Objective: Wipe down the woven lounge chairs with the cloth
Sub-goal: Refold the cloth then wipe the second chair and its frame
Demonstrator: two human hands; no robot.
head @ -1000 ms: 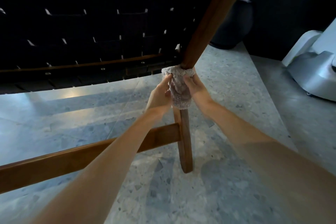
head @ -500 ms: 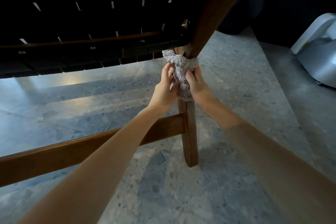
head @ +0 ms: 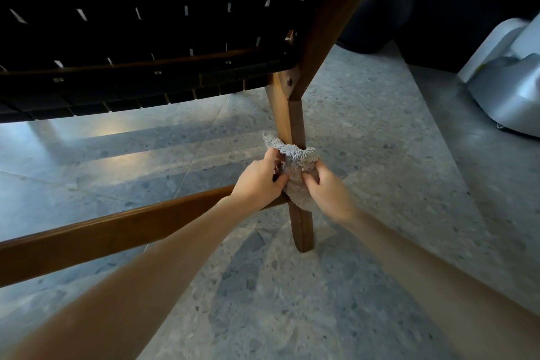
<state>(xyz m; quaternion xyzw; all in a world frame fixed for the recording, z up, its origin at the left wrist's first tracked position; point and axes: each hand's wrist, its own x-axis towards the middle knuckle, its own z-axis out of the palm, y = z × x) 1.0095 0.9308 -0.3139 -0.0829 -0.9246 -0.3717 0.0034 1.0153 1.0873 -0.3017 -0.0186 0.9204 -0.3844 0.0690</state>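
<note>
The left hand (head: 257, 177) and right hand (head: 327, 187) are holding the cloth (head: 298, 164) wrapped around the chair leg (head: 295, 120), each grip pinching it, likely so every side is getting wiped together.

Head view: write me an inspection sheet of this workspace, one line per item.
Surface: speckled grey stone floor, glossy.
Job's things: grey cloth wrapped round the wooden chair leg where the stretcher rail meets it; black woven seat above.
Clutter: nothing seen.
Grippers: left hand and right hand both grip the cloth.
Cables: nothing seen.
Surroundings: white-grey appliance at right; dark round vessel behind the chair.
</note>
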